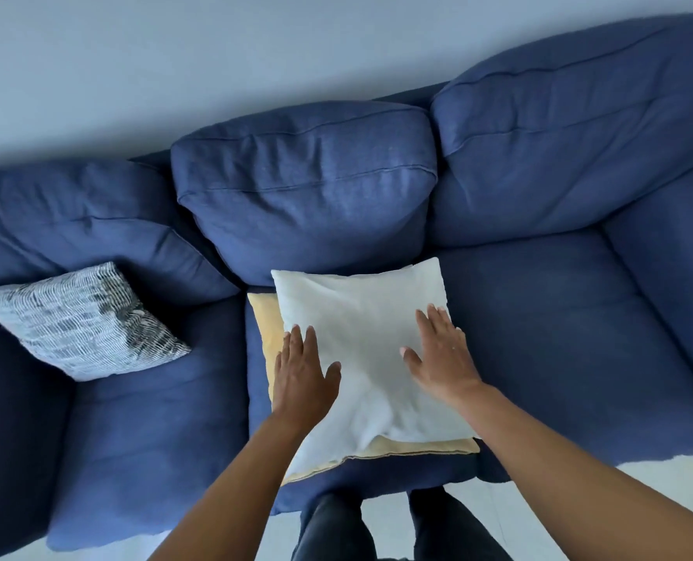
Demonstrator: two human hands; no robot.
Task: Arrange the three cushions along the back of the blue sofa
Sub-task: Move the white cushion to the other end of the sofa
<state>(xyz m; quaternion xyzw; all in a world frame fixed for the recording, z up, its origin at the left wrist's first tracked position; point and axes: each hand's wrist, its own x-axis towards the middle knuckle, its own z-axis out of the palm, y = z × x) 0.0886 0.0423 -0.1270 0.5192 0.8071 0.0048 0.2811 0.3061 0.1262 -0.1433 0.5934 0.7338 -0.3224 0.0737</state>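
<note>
I have both hands, left hand [304, 372] and right hand [444, 358], flat and unclenched on the white cushion [361, 338] stacked over the yellow cushion [265, 330] at frame centre; next, I judge, lift it against the sofa [539, 338] back.

The sofa [539, 317] is deep blue. One cushion [361, 338] is plain white, the cushion under it [265, 330] pale yellow, and the third cushion [81, 321] white with a black woven-looking pattern. The trousers [336, 528] are black.
</note>
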